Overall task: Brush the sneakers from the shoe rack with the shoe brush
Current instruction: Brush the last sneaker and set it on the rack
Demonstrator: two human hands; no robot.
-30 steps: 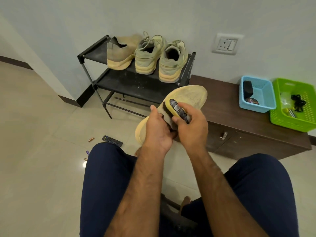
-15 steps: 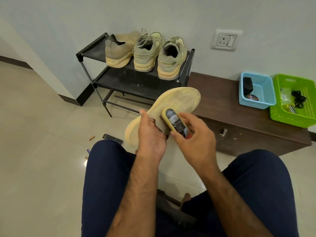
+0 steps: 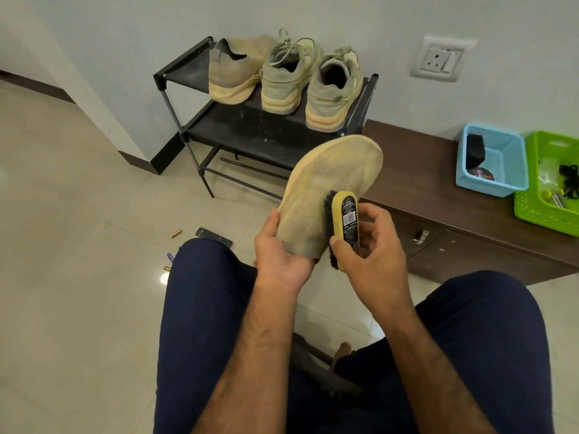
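Observation:
My left hand [image 3: 280, 256] grips a dusty tan sneaker [image 3: 326, 189] by its heel end, toe pointing up and away above my knees. My right hand [image 3: 372, 249] holds the yellow shoe brush [image 3: 344, 222]; its dark bristles press against the sneaker's knit side. Three more tan sneakers [image 3: 283, 76] stand on the top shelf of the black shoe rack [image 3: 250, 133] against the wall.
A dark wooden low cabinet [image 3: 423, 170] runs to the right, carrying a blue basket [image 3: 501, 180] and a green basket [image 3: 532, 211]. A remote [image 3: 213, 235] and small batteries [image 3: 175, 234] lie on the tiled floor at left. My blue-trousered knees fill the foreground.
The sneaker has tilted more upright. The brush has slid down along its side toward the heel, and my right hand has turned so the brush stands nearly vertical.

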